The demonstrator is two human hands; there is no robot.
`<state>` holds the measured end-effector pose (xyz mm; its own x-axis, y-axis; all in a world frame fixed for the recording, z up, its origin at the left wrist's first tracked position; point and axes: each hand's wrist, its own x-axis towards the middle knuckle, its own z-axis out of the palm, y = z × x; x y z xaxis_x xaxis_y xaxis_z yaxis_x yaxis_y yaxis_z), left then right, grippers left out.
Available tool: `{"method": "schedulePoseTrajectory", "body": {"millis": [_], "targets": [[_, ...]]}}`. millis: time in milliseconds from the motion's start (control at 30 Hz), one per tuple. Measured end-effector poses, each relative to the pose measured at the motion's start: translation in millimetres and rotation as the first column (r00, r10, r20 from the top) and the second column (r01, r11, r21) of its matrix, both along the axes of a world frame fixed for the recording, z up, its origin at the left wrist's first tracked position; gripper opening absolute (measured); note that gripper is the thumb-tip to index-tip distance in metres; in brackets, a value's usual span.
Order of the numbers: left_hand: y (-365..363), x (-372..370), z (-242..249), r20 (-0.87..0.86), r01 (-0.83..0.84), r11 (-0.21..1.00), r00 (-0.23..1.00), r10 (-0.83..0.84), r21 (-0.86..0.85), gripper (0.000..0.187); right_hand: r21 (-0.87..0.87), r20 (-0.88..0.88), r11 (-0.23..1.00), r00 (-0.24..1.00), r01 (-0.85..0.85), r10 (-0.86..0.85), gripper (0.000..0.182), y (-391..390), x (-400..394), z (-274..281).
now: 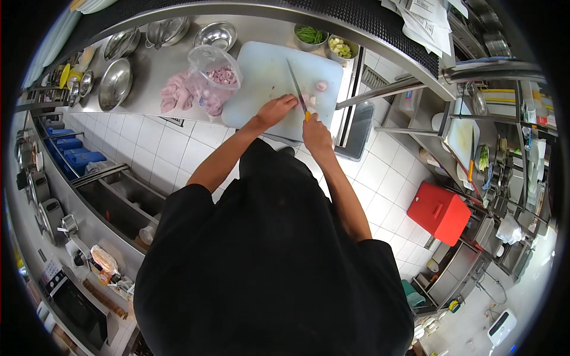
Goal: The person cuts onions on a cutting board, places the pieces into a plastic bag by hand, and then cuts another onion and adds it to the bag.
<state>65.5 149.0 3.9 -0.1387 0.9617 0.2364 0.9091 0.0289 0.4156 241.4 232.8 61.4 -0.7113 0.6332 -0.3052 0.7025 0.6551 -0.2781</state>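
In my right hand (pixel 316 132) is the yellow handle of a kitchen knife (pixel 295 80), its long blade slanting up and left over the white cutting board (pixel 255 65). My left hand (pixel 278 110) rests on the board left of the blade, fingers curled together; what lies under the fingertips is hidden. Small pale pink pieces (pixel 308 99), perhaps shallot, lie just right of the blade. Farther right sits a rounder pink piece (pixel 321 86). At the board's left edge stands an open clear plastic bag (pixel 215 58) holding chopped pinkish bits (pixel 222 75).
A crumpled pink cloth (pixel 176 93) lies left of the bag. Metal bowls (pixel 215 36) stand on the steel counter (pixel 148 71). Behind the board are containers of cut greens (pixel 309 35) and pale green chunks (pixel 340 48). A red box (pixel 438 212) stands at right.
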Motion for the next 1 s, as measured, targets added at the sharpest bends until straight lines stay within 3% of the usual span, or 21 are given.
{"method": "schedulePoseTrajectory", "body": {"millis": [67,167,367,467,567,767,867,1000], "targets": [[0,-5,1,-0.05,0.072,0.995,0.996,-0.075,-0.069,0.028,-0.022,0.025,0.999,0.999,0.03,-0.029,0.034,-8,-2,22],[5,-9,0,-0.214,0.152,0.982,0.969,-0.127,0.109,0.026,-0.038,0.068,0.995,0.994,0.09,-0.088,0.033,-12,-9,-21],[8,-17,9,-0.169,0.202,0.977,0.967,-0.189,0.069,0.02,0.0,0.056,0.998,0.997,0.058,-0.058,0.032,-11,-14,24],[9,-20,4,-0.137,0.198,0.979,0.972,-0.19,0.048,0.022,-0.001,0.046,0.998,0.997,0.069,-0.069,0.032,-15,-11,-29],[8,-20,4,-0.174,0.169,0.985,0.97,-0.17,-0.019,0.023,-0.01,0.029,0.998,0.998,0.054,-0.054,0.033,-10,-19,12],[10,-23,-13,-0.135,0.179,0.983,0.974,-0.181,-0.028,0.026,0.038,0.052,0.998,0.997,0.051,-0.053,0.034,-15,-18,-28],[9,-22,3,-0.209,0.21,0.971,0.961,-0.183,0.113,0.026,0.012,0.032,0.999,0.998,0.045,-0.045,0.036,-12,-21,7],[8,-22,-10,-0.186,0.177,0.983,0.969,-0.164,0.056,0.025,0.01,0.052,0.999,0.997,0.048,-0.048,0.039,-18,-15,-22]]}}
